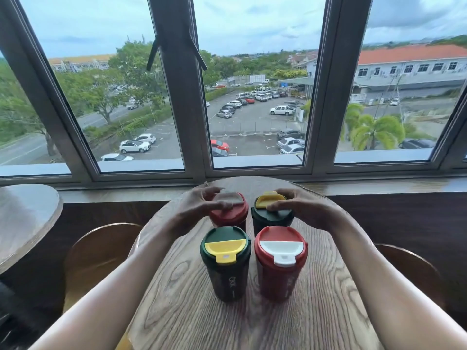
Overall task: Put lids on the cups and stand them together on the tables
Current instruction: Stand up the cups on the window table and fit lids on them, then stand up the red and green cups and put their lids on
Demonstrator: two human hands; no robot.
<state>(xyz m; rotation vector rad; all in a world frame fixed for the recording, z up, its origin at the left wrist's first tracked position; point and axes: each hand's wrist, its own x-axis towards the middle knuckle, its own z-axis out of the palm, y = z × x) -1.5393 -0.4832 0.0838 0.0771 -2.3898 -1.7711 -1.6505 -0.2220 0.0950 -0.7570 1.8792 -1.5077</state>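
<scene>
Several lidded cups stand close together on the round wooden table (252, 324). Nearest me are a dark green cup with a green and yellow lid (225, 263) on the left and a red cup with a red and white lid (280, 261) on the right. Behind them stand a red cup (231, 213) and a dark green cup with a yellow-flapped lid (271, 214). My left hand (202, 205) wraps over the lid of the far red cup. My right hand (300, 205) grips the lid of the far green cup.
A second round table (22, 218) sits at the left. Curved wooden chair backs (98, 248) (409, 269) flank the table on both sides. A window sill and large window (252, 170) run just behind the table's far edge.
</scene>
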